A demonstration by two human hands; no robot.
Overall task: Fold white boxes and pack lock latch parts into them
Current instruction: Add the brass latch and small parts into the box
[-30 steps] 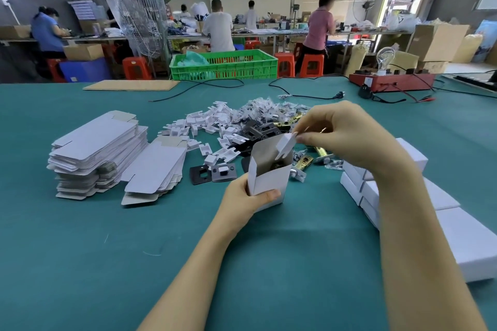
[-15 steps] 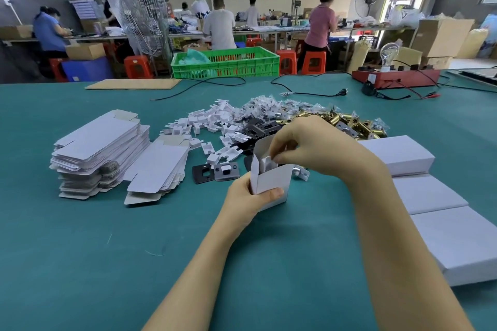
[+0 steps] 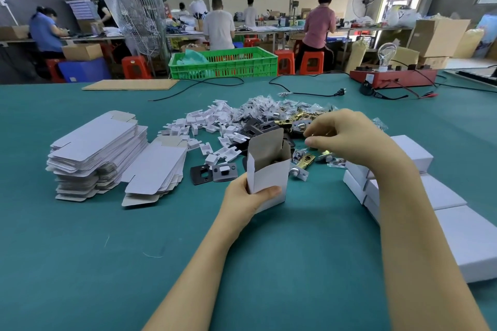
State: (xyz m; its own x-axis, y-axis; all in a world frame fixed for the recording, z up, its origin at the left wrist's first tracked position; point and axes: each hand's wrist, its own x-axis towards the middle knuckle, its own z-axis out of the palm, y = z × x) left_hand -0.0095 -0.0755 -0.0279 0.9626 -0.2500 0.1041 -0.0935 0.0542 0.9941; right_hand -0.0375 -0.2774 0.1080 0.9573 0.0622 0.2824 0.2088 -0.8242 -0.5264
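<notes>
Two stacks of flat boxes (image 3: 99,153), one open box (image 3: 269,169), two hands (image 3: 248,196).

We see green crate (image 3: 224,63), cardboard sheet (image 3: 131,84) at table's far edge; red box (image 3: 394,78) near far right corner.

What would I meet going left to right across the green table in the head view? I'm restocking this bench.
Stack of flat box blanks → dark plates → open white box in the left hand → closed white boxes.

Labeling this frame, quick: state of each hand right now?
Left hand: grips the open white box, upright on the table.
Right hand: over the parts pile, fingers curled; cannot tell whether it holds anything.
</notes>
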